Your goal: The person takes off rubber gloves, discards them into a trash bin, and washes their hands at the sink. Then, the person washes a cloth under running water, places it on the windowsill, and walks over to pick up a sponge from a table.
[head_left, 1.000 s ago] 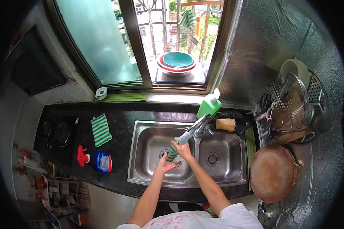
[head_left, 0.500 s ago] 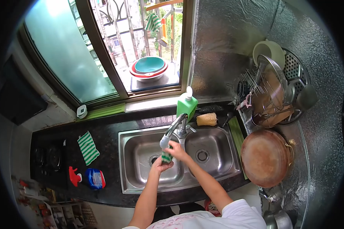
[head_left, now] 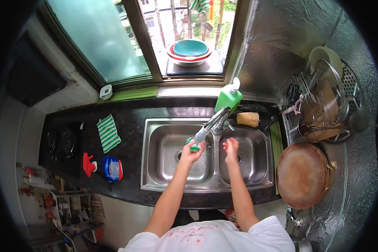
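Head view: a striped cloth (head_left: 192, 145), probably light, soft and best gripped by its bunched middle, is clasped in the left hand (head_left: 190, 156) beneath the faucet (head_left: 200, 135), while the right hand (head_left: 231, 150) is held loosely curled, apparently empty.

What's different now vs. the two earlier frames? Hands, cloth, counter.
Right hand let go of the held striped cloth and moved right, over the right basin. Left hand now holds it alone by the spout. Unchanged: counter cloth, blue bottle, sponge.
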Demonstrator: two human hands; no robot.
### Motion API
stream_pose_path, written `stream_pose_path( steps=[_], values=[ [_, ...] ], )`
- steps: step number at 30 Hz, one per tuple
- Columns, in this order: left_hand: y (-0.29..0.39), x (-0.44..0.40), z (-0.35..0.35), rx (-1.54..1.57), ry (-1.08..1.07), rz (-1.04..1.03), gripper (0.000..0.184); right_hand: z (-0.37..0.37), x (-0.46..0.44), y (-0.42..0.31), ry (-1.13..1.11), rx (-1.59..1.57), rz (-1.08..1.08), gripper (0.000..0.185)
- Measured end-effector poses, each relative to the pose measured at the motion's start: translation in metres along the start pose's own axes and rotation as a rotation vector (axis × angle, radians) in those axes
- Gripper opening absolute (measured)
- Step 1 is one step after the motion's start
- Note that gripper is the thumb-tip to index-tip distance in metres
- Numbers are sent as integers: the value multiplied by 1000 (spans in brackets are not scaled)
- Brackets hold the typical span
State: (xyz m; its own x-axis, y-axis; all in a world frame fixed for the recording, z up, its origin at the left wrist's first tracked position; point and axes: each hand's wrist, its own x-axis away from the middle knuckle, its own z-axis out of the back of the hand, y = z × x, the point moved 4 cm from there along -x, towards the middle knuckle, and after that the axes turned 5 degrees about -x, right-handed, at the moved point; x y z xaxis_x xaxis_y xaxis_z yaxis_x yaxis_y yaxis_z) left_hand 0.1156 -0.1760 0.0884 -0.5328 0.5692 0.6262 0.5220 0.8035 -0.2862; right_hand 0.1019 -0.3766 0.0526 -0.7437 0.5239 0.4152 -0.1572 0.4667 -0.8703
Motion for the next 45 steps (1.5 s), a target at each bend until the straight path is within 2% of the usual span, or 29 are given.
stream_pose_path(
  steps=[2, 5, 6, 11, 14, 17, 22, 25, 27, 29, 30, 31, 32, 34, 35, 37, 39, 40, 41, 43, 44, 45],
  values=[
    [3, -24, 0, 17, -176, 83, 38, 2, -9, -26, -50, -175, -65, 24],
    [-8, -27, -3, -100, -75, 63, 39, -9, -33, -42, -130, -291, -201, 18],
    [-11, -20, -2, -92, -71, 57, 39, -8, -37, -43, -96, -248, -182, 14],
    [-21, 11, -6, -54, -158, 93, 46, -3, -54, -35, -18, -357, -302, 9],
    [-25, 25, -15, 14, -223, 133, 50, -15, -52, -42, -129, -485, -322, 9],
    [-28, 36, -22, 82, -278, 141, 51, -35, -53, -60, -254, -461, -290, 8],
    [-30, 48, -25, 126, -328, 130, 50, -47, -45, -80, -450, -428, -306, 17],
    [-30, 52, -20, 147, -315, 95, 48, -35, -14, -69, -410, -339, -307, 24],
    [-35, 59, -17, 151, -411, 148, 48, -31, 22, -39, -470, -244, -333, 27],
    [-47, 70, -13, 181, -404, 140, 47, -37, 64, 10, -525, -259, -508, 30],
    [-54, 73, -9, 210, -436, 173, 46, -55, 99, 14, -668, -294, -515, 38],
    [-60, 76, -5, 237, -469, 207, 44, -38, 86, 73, -684, -418, -577, 47],
    [-63, 77, 4, 208, -395, 184, 41, -49, 94, 82, -723, -548, -642, 49],
    [-69, 77, 26, 226, -404, 163, 39, -77, 117, 82, -762, -678, -720, 50],
    [-69, 77, 34, 241, -410, 153, 37, -97, 134, 52, -916, -776, -681, 51],
    [-67, 84, 46, 234, -377, 140, 34, -104, 139, 39, -1060, -872, -643, 52],
    [-62, 94, 52, 134, -356, 198, 29, -88, 114, 57, -1014, -430, -650, 48],
    [-55, 97, 53, 141, -357, 196, 29, -91, 110, 53, -1091, -312, -628, 37],
    [-48, 98, 58, -100, -293, 176, 24, -98, 111, 44, -1091, -305, -634, 37],
    [-34, 98, 63, -578, -157, 129, 17, -108, 119, 30, -1244, -89, -673, 28],
    [-27, 96, 64, -841, -27, 35, 21, -113, 124, 26, -1220, 20, -640, 25],
    [-23, 94, 60, -834, -28, 34, 21, -117, 124, 28, -1221, 26, -645, 25]
  ],
)
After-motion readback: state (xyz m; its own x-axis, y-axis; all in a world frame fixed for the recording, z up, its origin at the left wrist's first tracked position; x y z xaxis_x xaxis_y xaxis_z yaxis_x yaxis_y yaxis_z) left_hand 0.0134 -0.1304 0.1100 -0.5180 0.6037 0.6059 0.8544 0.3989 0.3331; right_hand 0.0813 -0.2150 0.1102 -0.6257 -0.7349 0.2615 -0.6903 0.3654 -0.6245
